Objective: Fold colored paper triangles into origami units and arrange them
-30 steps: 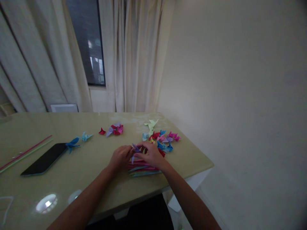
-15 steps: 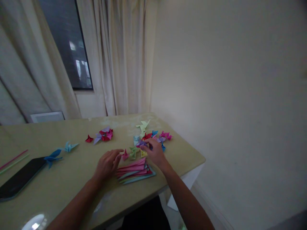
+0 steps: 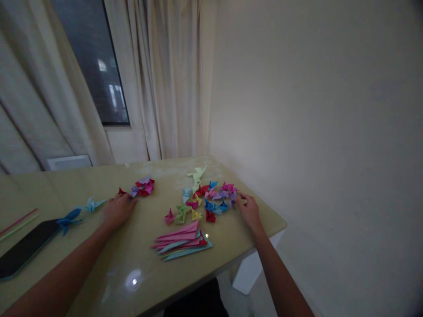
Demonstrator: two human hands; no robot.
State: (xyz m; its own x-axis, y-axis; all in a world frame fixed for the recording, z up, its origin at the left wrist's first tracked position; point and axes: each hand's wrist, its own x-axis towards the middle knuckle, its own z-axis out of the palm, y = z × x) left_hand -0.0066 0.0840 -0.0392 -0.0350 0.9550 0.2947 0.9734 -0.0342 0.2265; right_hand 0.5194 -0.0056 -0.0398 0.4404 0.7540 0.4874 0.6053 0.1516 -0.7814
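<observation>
My left hand [image 3: 118, 210] reaches to the small left group of folded paper cranes, its fingers partly spread beside a purple crane [image 3: 134, 191]. A red crane [image 3: 121, 191] shows just behind its knuckles. At the right end of the larger crane group, my right hand [image 3: 248, 212] has thumb and forefinger at a purple paper crane [image 3: 232, 197]. Blue cranes [image 3: 223, 204], a red crane [image 3: 210, 216], a yellow crane [image 3: 196, 215], a green crane [image 3: 181, 214] and a pink crane [image 3: 169, 216] lie between my hands.
In front of the cranes is a fanned stack of folded paper strips [image 3: 181, 242]. A dark phone [image 3: 26, 248], a blue crane [image 3: 69, 220], a light blue crane [image 3: 94, 204] and two thin sticks [image 3: 20, 223] lie at the left. The table edge [image 3: 286, 224] runs along the right.
My right hand has moved right with the purple crane, from the middle of the group to its right end. My left hand has gone from the pink crane to the left group.
</observation>
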